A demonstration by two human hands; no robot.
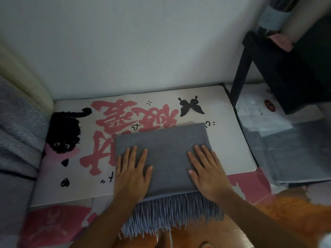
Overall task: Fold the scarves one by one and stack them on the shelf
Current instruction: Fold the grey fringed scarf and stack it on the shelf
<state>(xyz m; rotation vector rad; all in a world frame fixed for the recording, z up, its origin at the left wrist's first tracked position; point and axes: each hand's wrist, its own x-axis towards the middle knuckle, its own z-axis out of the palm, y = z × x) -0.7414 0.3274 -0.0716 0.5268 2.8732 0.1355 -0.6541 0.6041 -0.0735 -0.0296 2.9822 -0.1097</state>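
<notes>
The fringe (172, 213) hung nearest, off the mat's (229, 140) front edge. Just beyond it both hands lay flat on the folded grey scarf (166, 149), the left hand (131, 174) at its left edge, the right hand (208, 172) at its right, fingers (198, 154) straight and spread, pressing, grasping nothing. The scarf lay on the printed mat against the wall. Farther right stood a dark shelf (293, 77) above plastic-wrapped cloth (295, 151).
</notes>
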